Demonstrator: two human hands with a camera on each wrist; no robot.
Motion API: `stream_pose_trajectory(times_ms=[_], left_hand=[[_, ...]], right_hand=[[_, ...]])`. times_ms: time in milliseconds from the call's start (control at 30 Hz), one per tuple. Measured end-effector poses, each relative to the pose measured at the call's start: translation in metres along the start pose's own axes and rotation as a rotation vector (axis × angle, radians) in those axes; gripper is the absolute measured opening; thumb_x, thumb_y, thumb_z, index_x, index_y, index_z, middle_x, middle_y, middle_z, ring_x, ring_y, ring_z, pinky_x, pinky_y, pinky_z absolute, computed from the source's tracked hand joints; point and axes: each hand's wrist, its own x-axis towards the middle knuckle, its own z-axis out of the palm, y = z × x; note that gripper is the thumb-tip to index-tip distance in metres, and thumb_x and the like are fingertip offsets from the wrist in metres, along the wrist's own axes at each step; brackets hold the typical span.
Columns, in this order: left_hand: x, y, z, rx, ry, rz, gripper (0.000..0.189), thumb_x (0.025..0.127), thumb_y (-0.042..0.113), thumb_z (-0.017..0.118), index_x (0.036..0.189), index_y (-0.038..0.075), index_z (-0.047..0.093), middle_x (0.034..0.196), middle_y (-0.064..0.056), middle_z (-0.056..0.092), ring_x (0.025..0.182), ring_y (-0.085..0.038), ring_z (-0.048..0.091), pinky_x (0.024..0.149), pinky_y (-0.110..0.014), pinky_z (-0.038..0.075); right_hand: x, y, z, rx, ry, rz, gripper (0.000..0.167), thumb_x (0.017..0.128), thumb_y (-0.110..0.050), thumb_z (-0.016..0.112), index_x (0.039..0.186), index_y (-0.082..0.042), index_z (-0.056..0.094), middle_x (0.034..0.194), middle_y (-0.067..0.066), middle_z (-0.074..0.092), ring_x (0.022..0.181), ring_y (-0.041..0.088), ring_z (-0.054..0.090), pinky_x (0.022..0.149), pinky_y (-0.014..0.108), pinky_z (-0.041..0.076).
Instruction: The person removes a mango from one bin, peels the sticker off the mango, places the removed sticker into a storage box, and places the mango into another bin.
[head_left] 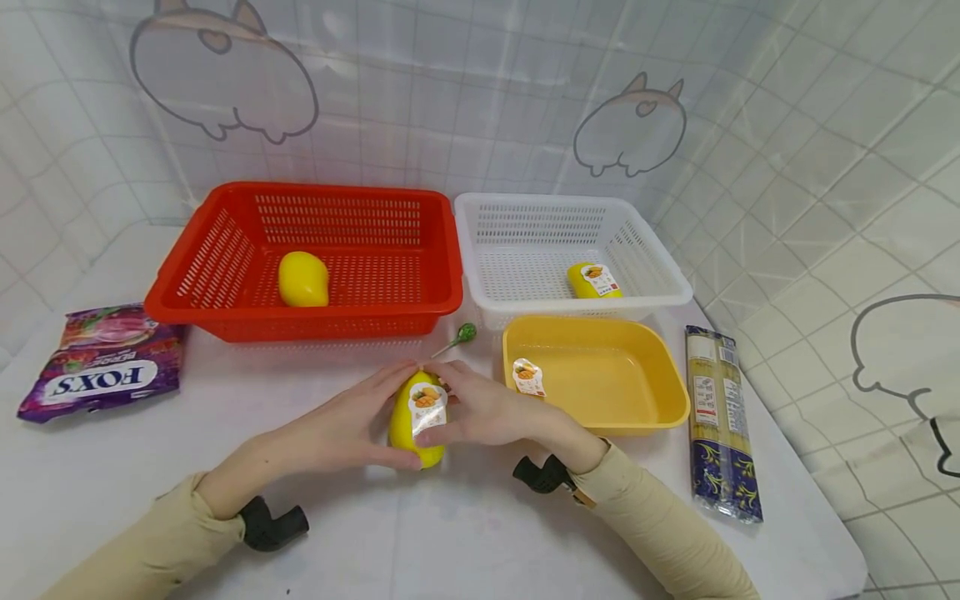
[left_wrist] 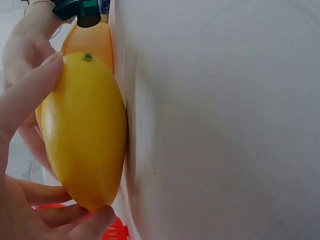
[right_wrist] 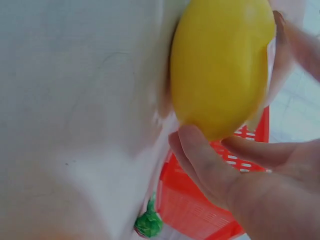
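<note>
A yellow mango (head_left: 402,423) lies on the white table in front of me, its stem end toward me. On its right upper side sits a white label (head_left: 428,406) with a mango picture. My left hand (head_left: 341,425) spans the mango from the left, thumb at the near end and fingertips at the far end. From the right, my right hand (head_left: 487,408) has its thumb on the label's lower part and its fingers at the mango's far end. Another mango (head_left: 303,279) lies in the red basket (head_left: 300,317); a labelled mango (head_left: 592,281) is in the white basket (head_left: 577,305).
A yellow tub (head_left: 600,392) stands right of my hands, a similar label (head_left: 528,377) on its left rim. A green-wrapped lollipop (head_left: 466,333) lies behind the mango. At far left is a purple Fox's bag (head_left: 112,362); at far right, a noodle pack (head_left: 720,421).
</note>
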Motion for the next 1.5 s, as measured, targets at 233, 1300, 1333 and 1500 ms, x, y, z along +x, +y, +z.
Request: stream_pose_trajectory(times_ms=[233, 1300, 1333, 1500], left_hand=[[0.0020, 0.0029, 0.0019, 0.024, 0.001, -0.020, 0.119, 0.072, 0.067, 0.078, 0.159, 0.007, 0.023, 0.164, -0.012, 0.025, 0.148, -0.034, 0.029, 0.115, -0.059, 0.033], [0.0012, 0.0076, 0.0075, 0.078, 0.019, -0.037, 0.120, 0.071, 0.068, 0.078, 0.159, 0.007, 0.023, 0.165, -0.012, 0.022, 0.149, -0.036, 0.027, 0.114, -0.062, 0.033], [0.0011, 0.0075, 0.0076, 0.081, 0.020, -0.035, 0.120, 0.071, 0.068, 0.078, 0.159, 0.007, 0.024, 0.165, -0.012, 0.022, 0.149, -0.036, 0.027, 0.114, -0.061, 0.033], [0.0005, 0.0069, 0.0080, 0.086, 0.027, -0.026, 0.119, 0.072, 0.068, 0.078, 0.158, 0.006, 0.024, 0.165, -0.012, 0.023, 0.149, -0.036, 0.028, 0.114, -0.061, 0.034]], right_hand=[[-0.0041, -0.0023, -0.0069, -0.055, 0.139, -0.011, 0.057, 0.096, -0.031, 0.066, 0.146, -0.012, 0.048, 0.138, 0.005, 0.050, 0.111, 0.017, 0.057, 0.094, 0.028, 0.052], [0.0002, -0.0042, -0.0050, -0.006, 0.301, -0.007, 0.005, 0.093, -0.014, 0.071, 0.091, -0.010, 0.072, 0.078, -0.004, 0.067, 0.069, 0.011, 0.058, 0.063, 0.019, 0.051], [0.0002, -0.0043, -0.0048, -0.008, 0.300, -0.002, 0.005, 0.093, -0.014, 0.071, 0.091, -0.010, 0.071, 0.078, -0.005, 0.066, 0.069, 0.011, 0.058, 0.063, 0.019, 0.051], [0.0002, -0.0052, -0.0032, -0.030, 0.308, -0.004, 0.005, 0.094, -0.013, 0.069, 0.090, -0.011, 0.069, 0.078, -0.005, 0.065, 0.070, 0.011, 0.057, 0.062, 0.019, 0.050]])
